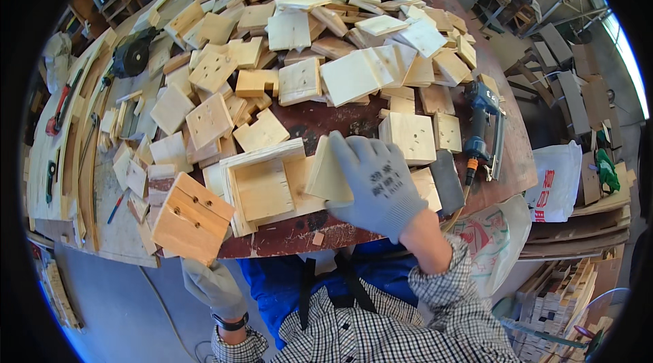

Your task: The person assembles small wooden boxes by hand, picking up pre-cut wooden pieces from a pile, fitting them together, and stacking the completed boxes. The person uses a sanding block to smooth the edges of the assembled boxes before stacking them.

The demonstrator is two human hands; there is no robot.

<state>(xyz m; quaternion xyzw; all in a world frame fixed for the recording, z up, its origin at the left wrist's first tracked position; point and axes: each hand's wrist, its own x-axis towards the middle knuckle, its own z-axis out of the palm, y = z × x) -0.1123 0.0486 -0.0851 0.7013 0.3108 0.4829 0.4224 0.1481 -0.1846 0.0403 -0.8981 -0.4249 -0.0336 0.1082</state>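
My left hand [214, 289], in a grey glove, is below the table's front edge and closed on the lower end of an orange-brown, knotty wooden block [192, 217]. Its fingertips are hidden behind the block. My right hand [381, 183], gloved too, grips a pale flat wooden board [328, 171] by its right side, thumb and fingers around the edge. Between the two hands a shallow open wooden frame [262, 193] lies on the table. The board in my right hand overlaps its right end.
Small boards [299, 30] are heaped across the far side of the dark red table [326, 118]. At the right lie a blue nail gun [481, 122] with a hose, a wooden box [408, 137] and a dark flat block [447, 179]. Long strips and a black tool [135, 54] lie left.
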